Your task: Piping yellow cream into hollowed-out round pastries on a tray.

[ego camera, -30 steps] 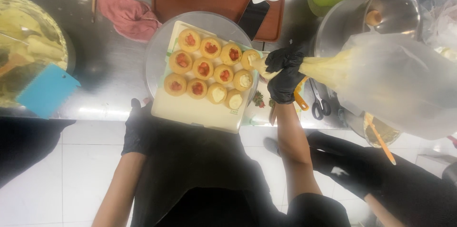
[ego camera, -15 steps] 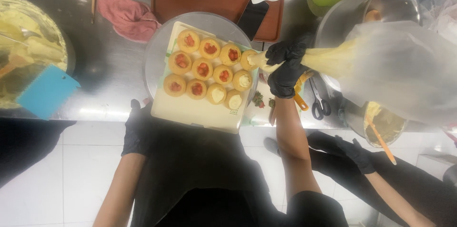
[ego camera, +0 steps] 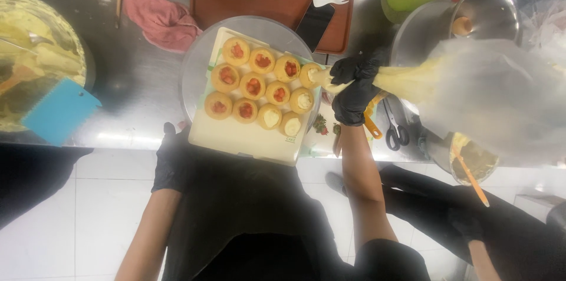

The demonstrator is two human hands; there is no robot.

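My right hand [ego camera: 355, 89], in a black glove, has its fingers curled tight around the narrow end of the piping bag [ego camera: 471, 95], with the tip poking out toward the pastry shells [ego camera: 262, 89]. The tip sits right at the rightmost shell of the top row, which shows cream in its middle. The wide end of the bag, clear plastic with yellow cream near the neck, trails off to the right over the metal pots [ego camera: 471, 19]. My left hand [ego camera: 172, 160], also gloved, rests at the near left corner of the pale cutting board [ego camera: 236, 139]; I cannot tell how far its fingers are open, since they blend into my dark apron. The board lies on a round metal tray [ego camera: 197, 75] on the steel counter, and the shells stand on it in three short rows, most showing red filling, four on the right showing cream. Set against half a second ago, the right hand has stayed at the same shell with the same tight hold, the bulk of the bag has sunk a little lower on the right, and the left hand has not shifted. A pink cloth [ego camera: 162, 19] lies beyond the tray.
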